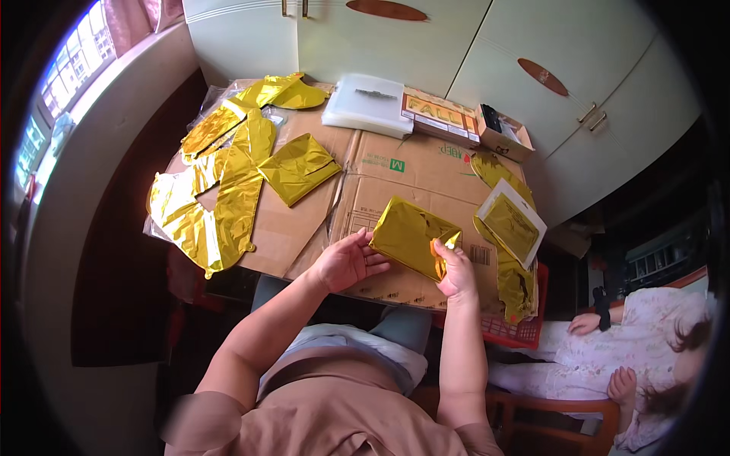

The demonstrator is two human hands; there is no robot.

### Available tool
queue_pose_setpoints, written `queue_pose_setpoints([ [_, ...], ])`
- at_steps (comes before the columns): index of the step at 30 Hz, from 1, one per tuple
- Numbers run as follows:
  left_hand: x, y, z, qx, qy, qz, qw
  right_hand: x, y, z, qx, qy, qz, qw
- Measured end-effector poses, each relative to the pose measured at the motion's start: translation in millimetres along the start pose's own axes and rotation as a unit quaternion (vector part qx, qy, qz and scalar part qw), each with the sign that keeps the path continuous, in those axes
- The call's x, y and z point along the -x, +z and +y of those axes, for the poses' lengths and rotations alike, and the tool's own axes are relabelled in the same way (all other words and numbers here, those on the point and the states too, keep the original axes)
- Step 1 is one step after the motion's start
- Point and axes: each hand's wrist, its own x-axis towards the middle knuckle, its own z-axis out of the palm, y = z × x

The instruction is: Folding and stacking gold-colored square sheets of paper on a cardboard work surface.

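Observation:
A folded gold foil balloon (414,234) is held out in front of me, above the cardboard. My right hand (456,272) pinches its right end between thumb and fingers, with a small orange strip (439,262) by the thumb. At the foil's left end, my left hand (348,261) has its palm up and fingers apart. Whether its fingertips touch the foil I cannot tell. Another folded gold foil balloon (300,169) lies beyond my left hand, beside larger unfolded gold foil balloons (236,201).
Flattened cardboard (304,235) covers the table. At its back stand clear plastic cases (365,105), a printed box (439,115) and an open small box (506,137). A white-edged packet (511,224) lies on gold foil at right. A person (623,342) sits beyond a red basket (525,334).

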Motion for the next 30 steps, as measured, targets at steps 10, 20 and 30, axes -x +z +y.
queue_pose_setpoints([
  [10,0.6,14.6,0.4,-0.042,-0.004,0.057,0.997,11.5,17.2,-11.5,0.004,0.014,-0.004,1.000],
  [20,-12.1,46.7,-2.0,-0.168,0.015,0.213,0.962,17.1,18.0,-12.9,0.021,0.003,-0.015,1.000],
  [30,-8.6,49.8,-11.4,-0.214,0.063,0.225,0.948,36.6,41.7,-26.9,-0.096,0.058,-0.057,0.992],
])
